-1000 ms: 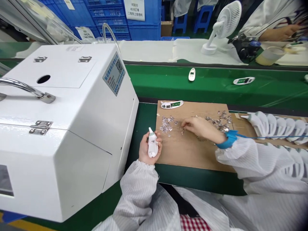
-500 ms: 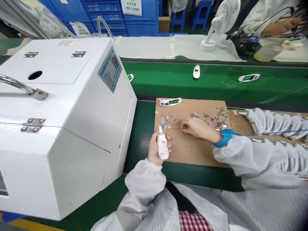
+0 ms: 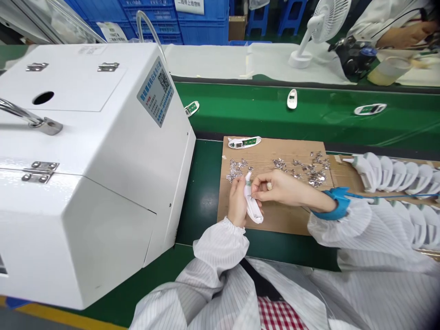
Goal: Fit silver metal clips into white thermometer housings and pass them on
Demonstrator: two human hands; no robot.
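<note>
My left hand is wrapped around a white ear thermometer with a green ring and a pointed tip, which slants up and away from me. My right hand is closed in a pinch against the thermometer's side. Its fingertips mostly cover a small metal piece at the body. Two heaps of small shiny metal pieces, a left heap and a right heap, lie beyond my hands on a cardboard sheet. An opened thermometer half with a green circuit board rests at the sheet's far left corner.
A large white machine stands on the left. Rows of white thermometers line the right side. Across the green belt lie several device halves. Behind it are a white fan and a person's hand.
My right hand has risen from the cardboard and moved left to the thermometer. My left hand has shifted right and turned the thermometer on its side. The view has shifted slightly.
</note>
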